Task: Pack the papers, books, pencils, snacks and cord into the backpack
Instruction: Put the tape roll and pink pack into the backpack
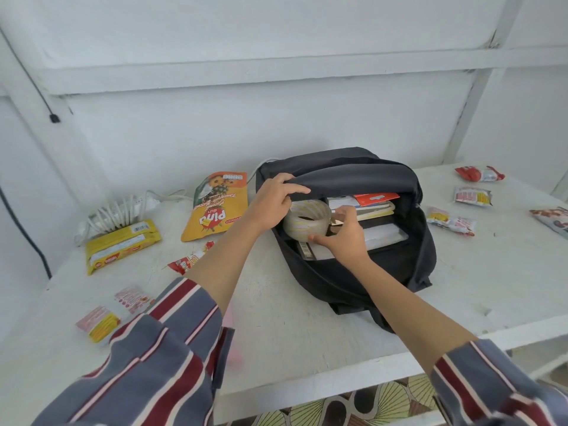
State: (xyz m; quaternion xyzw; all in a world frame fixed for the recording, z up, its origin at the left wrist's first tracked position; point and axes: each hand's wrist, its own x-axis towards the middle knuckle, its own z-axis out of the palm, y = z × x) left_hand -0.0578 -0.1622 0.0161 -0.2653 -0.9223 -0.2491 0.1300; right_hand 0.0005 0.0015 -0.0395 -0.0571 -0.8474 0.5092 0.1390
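A dark grey backpack (399,272) lies open on the white table. My left hand (273,201) grips the upper edge of its flap and holds it up. My right hand (341,238) holds a roll of clear tape (302,224) at the bag's mouth, thumb under it and fingers on its far side. Inside lie books and papers (378,210) with a red card on top. Snack packets remain on the table: an orange pineapple bag (215,207), a yellow biscuit pack (123,245) and small wafers (451,221). A coiled white cord (113,212) lies behind the yellow pack.
More small snack packets lie at the right (473,195), far right (479,173) and near left (98,324). A white wall rises behind the table (307,333). The table's front edge runs below my arms, with patterned floor beneath.
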